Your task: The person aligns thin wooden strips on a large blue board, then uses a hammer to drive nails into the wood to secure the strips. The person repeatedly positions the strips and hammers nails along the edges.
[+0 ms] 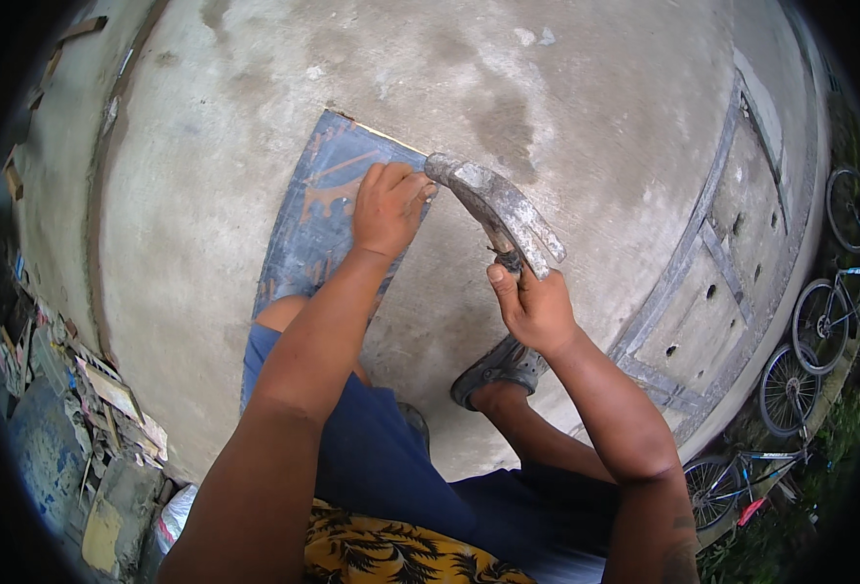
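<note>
A flat blue-grey board (pixel 308 209) with orange marks lies on the concrete floor (pixel 566 107). My left hand (pixel 387 207) rests on its right edge with the fingers curled, pinching something too small to make out. My right hand (pixel 535 309) grips the handle of a hammer (pixel 498 209), whose worn grey head points left and sits right beside my left fingertips. I am crouching; my knee and blue shorts cover the board's near end, and my sandalled foot (pixel 496 368) stands on the concrete below the hammer.
Scrap boards and rubble (pixel 99 409) pile up along the floor's left edge. Concrete drain covers with holes (pixel 712 292) run along the right. Past them, several bicycles (pixel 819 321) lean by grass.
</note>
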Tool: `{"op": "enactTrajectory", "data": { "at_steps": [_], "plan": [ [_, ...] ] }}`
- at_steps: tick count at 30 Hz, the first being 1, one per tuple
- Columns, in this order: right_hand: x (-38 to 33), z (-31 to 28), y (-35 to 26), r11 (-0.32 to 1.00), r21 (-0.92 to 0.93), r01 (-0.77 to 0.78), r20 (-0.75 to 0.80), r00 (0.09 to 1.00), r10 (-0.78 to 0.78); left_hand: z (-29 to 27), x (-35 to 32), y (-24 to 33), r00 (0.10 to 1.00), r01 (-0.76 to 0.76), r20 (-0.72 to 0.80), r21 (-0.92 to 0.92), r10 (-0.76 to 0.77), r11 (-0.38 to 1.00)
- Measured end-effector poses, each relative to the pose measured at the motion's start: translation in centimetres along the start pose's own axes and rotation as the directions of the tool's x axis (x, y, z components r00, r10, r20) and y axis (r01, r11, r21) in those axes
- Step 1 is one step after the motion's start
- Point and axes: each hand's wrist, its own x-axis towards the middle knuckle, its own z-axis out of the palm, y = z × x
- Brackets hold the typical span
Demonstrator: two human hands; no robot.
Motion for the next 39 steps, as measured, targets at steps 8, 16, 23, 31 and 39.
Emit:
{"op": "enactTrajectory", "data": {
  "at_steps": [8,16,23,31,39],
  "plan": [
    [-0.2,1.2,0.3,0.996,-0.012,-0.092,-0.023,0.996,0.092,-0.2,0.2,0.0,0.999,0.027,0.02,-0.004,-0.027,1.0],
    [0.7,1.2,0.5,0.974,-0.003,-0.227,0.038,0.973,0.227,-0.2,0.4,0.0,0.999,-0.005,0.036,0.016,0.005,1.0],
    [0.3,-0.2,-5.0,0.821,0.551,-0.151,-0.132,0.955,0.264,-1.9,1.1,-0.5,0.99,0.131,0.068,-0.047,-0.127,0.99],
    [-4.9,7.8,-2.8,0.805,0.481,-0.347,-0.108,0.888,0.447,-1.5,6.6,-3.0,0.938,-0.153,0.346,0.345,0.026,0.926],
    [-2.7,6.8,-3.9,0.902,0.27,-0.337,-0.092,0.923,0.373,-1.3,7.4,-3.4,0.892,-0.275,0.44,0.339,0.107,0.9]
  ]
}}
